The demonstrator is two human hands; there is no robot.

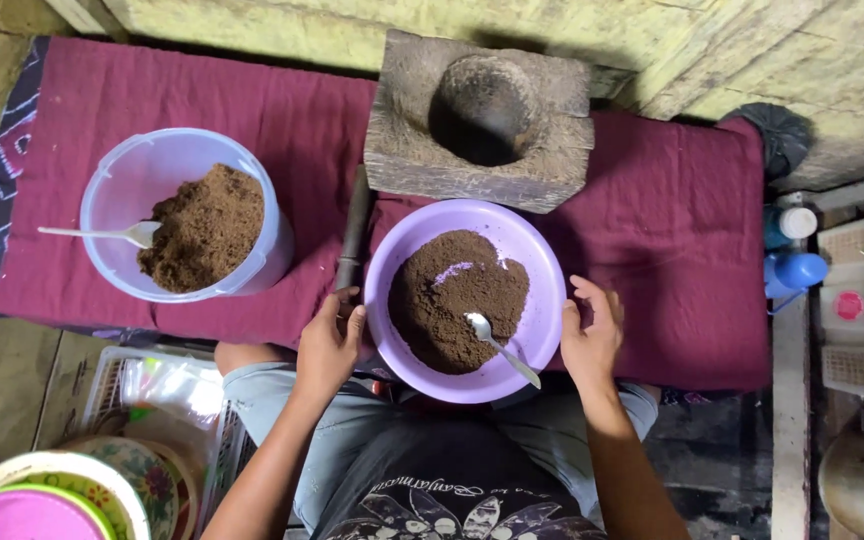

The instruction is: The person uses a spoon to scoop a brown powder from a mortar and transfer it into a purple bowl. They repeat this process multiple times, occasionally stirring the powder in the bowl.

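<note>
Two bowls of brown powder sit on a maroon cloth point(652, 250) spread over the surface, largest item in view, running nearly edge to edge with a dark patterned strip at its left end.

Wooden mortar block point(480, 120) stands at the far edge, centre, hollow facing up, dusted with the same powder. A dark pestle point(354, 228) lies on the cloth just left of it, pointing toward the near edge.

Clear plastic tub point(182, 215) sits toward the left end, tilted, half full of coarse brown powder, with a white spoon point(102, 234) resting in it, handle out to the left.

Purple bowl point(464, 300) sits at the near edge, centre, just in front of the mortar. Finer, darker powder is heaped inside, with a bare streak of bowl showing through. A metal spoon point(500, 348) lies in it, head in the powder, handle over the near right rim.

Left hand point(327, 345): fingers curled loosely, at the bowl's left rim and touching the near end of the pestle; cannot tell if it actually grips anything. Right hand point(590, 335): relaxed and spread, fingers up, just beside the bowl's right rim, holding nothing.

Blue bottles point(792, 265) stand off the right end; stacked plates point(62, 490) sit on the floor, near left.
</note>
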